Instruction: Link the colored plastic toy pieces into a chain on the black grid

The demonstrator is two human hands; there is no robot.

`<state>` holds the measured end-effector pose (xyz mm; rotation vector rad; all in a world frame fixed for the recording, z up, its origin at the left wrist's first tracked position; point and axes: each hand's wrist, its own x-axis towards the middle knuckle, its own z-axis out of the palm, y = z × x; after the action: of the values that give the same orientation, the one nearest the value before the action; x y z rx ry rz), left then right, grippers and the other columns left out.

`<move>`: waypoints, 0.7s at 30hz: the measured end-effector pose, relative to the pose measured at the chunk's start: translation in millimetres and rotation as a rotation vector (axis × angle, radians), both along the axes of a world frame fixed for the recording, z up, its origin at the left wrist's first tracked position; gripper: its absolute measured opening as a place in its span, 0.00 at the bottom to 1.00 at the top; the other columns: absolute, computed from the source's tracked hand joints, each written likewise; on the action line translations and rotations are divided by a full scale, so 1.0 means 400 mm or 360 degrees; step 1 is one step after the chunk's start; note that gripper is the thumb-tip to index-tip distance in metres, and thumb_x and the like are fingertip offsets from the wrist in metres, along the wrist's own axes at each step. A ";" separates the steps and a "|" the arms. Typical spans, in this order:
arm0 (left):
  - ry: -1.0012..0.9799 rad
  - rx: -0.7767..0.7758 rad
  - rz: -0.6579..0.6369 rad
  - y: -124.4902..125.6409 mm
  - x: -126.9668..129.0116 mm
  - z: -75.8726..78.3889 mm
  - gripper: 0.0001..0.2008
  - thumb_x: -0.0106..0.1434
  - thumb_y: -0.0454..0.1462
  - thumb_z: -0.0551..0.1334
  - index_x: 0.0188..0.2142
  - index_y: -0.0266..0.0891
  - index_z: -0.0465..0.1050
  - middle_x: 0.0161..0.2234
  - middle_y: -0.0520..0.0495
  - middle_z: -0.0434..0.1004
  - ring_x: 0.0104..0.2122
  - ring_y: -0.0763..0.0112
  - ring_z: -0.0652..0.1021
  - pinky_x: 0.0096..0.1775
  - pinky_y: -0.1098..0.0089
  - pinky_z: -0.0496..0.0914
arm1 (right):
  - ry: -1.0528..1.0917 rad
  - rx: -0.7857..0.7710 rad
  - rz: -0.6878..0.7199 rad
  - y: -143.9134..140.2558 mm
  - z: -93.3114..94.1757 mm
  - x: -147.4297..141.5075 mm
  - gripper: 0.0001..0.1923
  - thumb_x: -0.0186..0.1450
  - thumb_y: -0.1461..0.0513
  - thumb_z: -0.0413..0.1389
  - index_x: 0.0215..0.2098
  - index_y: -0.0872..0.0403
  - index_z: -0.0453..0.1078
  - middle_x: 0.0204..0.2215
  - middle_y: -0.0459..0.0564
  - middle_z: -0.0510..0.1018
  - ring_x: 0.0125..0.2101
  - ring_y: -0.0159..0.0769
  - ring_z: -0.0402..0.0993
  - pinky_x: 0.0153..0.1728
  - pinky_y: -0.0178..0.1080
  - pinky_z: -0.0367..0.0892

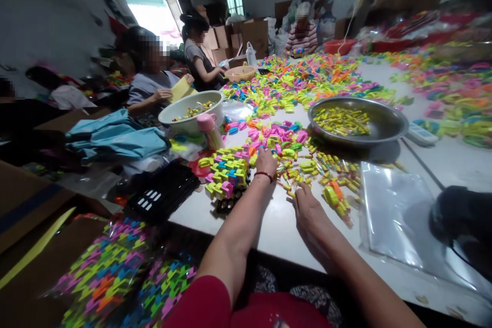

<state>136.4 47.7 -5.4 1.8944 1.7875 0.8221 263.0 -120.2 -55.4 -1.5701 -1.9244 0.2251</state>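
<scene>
My left hand, with a dark red bead bracelet on the wrist, reaches to the near edge of a heap of pink, yellow and blue plastic pieces. Its fingers are curled; what they hold, if anything, is hidden. Close by on the left stands a black rack filled with rows of coloured plastic pieces. My right hand is lowered, fingers drawn together, among small yellow tubes with clear and red parts. I cannot make out what is between those fingertips. A yellow-and-orange piece lies to its right.
A steel basin of yellow tubes stands ahead on the right, a pale tub and pink-capped bottle on the left. Clear plastic bags lie at right. Black trays sit left. Several people work around the table.
</scene>
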 end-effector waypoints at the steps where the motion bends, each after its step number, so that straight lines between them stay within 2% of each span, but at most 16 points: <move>1: 0.0002 0.0021 -0.0016 -0.016 -0.004 0.000 0.08 0.58 0.35 0.65 0.37 0.35 0.73 0.48 0.37 0.65 0.45 0.58 0.73 0.50 0.60 0.66 | 0.0099 -0.0027 -0.0030 -0.012 0.008 0.010 0.14 0.69 0.66 0.43 0.49 0.56 0.65 0.50 0.63 0.71 0.46 0.46 0.71 0.44 0.47 0.68; 4: -0.0104 0.0152 -0.0119 -0.077 -0.026 -0.002 0.11 0.56 0.41 0.68 0.30 0.37 0.71 0.47 0.41 0.66 0.50 0.59 0.70 0.55 0.62 0.63 | 0.0472 -0.0166 -0.0125 -0.044 0.037 0.035 0.17 0.70 0.61 0.44 0.54 0.56 0.64 0.49 0.60 0.74 0.50 0.45 0.71 0.51 0.47 0.66; 7: -0.0359 0.0161 -0.0346 -0.134 -0.054 -0.016 0.10 0.58 0.41 0.67 0.27 0.38 0.69 0.49 0.43 0.68 0.52 0.63 0.70 0.56 0.64 0.62 | 0.0802 -0.0348 -0.0105 -0.065 0.059 0.050 0.18 0.69 0.55 0.48 0.52 0.55 0.69 0.49 0.57 0.75 0.50 0.43 0.72 0.53 0.47 0.66; 10: -0.0679 0.0086 -0.0468 -0.165 -0.069 -0.043 0.10 0.61 0.41 0.63 0.28 0.37 0.71 0.47 0.43 0.71 0.48 0.66 0.72 0.52 0.66 0.66 | 0.1003 -0.0472 -0.0141 -0.076 0.068 0.050 0.19 0.66 0.52 0.52 0.49 0.54 0.72 0.46 0.55 0.78 0.46 0.43 0.74 0.49 0.47 0.68; 14: -0.1283 -0.0181 -0.0376 -0.170 -0.053 -0.063 0.14 0.59 0.46 0.64 0.31 0.36 0.72 0.49 0.42 0.70 0.45 0.67 0.74 0.39 0.70 0.71 | 0.1137 -0.0559 -0.0170 -0.086 0.068 0.036 0.20 0.64 0.51 0.55 0.47 0.54 0.74 0.44 0.55 0.79 0.43 0.42 0.76 0.47 0.46 0.69; 17: -0.1561 -0.0408 -0.0291 -0.171 -0.028 -0.044 0.16 0.56 0.48 0.67 0.33 0.37 0.72 0.46 0.44 0.73 0.39 0.71 0.74 0.34 0.73 0.69 | 0.1189 -0.0588 -0.0181 -0.097 0.069 0.036 0.21 0.63 0.50 0.56 0.47 0.55 0.74 0.44 0.55 0.79 0.43 0.42 0.75 0.47 0.46 0.68; 21: -0.1742 -0.0483 -0.0508 -0.210 -0.011 0.007 0.15 0.54 0.46 0.68 0.34 0.37 0.72 0.42 0.46 0.74 0.39 0.73 0.74 0.38 0.74 0.70 | 0.1280 -0.0542 -0.0217 -0.111 0.084 0.062 0.24 0.64 0.48 0.55 0.50 0.55 0.72 0.40 0.55 0.79 0.38 0.40 0.74 0.40 0.43 0.70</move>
<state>131.9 -36.1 -2.7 1.0933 0.8371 1.0780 287.7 -164.7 -21.8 -1.4807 -1.1810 0.9985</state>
